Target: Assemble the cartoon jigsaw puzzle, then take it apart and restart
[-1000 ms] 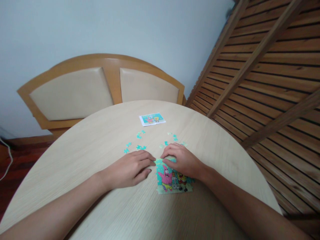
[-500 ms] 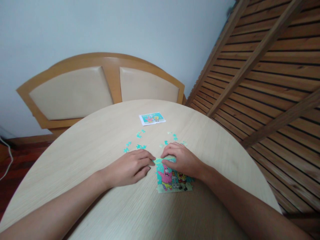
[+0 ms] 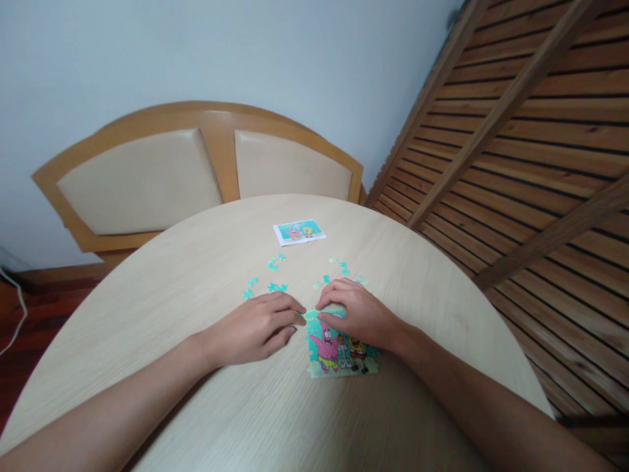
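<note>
Head view — both bare hands at a partly built jigsaw puzzle point(image 3: 328, 347) lying flat on the near half of a round pale wood table point(image 3: 236, 413), a little right of centre. Left hand point(image 3: 263, 328) palm down, fingertips at the puzzle's upper left corner, thumb set apart below the fingers; can't tell if anything is pinched. Right hand point(image 3: 362, 314) lies over the puzzle's upper right part, thumb and forefinger curved with a narrow gap, tips near the top edge; can't tell if it grips a piece. Visible puzzle part shows a pink figure and a yellow one on teal. Loose teal pieces point(image 3: 273, 287) lie beyond the left hand, more pieces point(image 3: 344, 271) beyond the right, some pale. Picture card point(image 3: 301, 231) farther back, similar pink and yellow figures. Behind: cream-padded wooden backrest point(image 3: 219, 147), pale wall point(image 3: 275, 52); slatted wood panel point(image 3: 545, 134) right — white cable point(image 3: 20, 308) far left.
</note>
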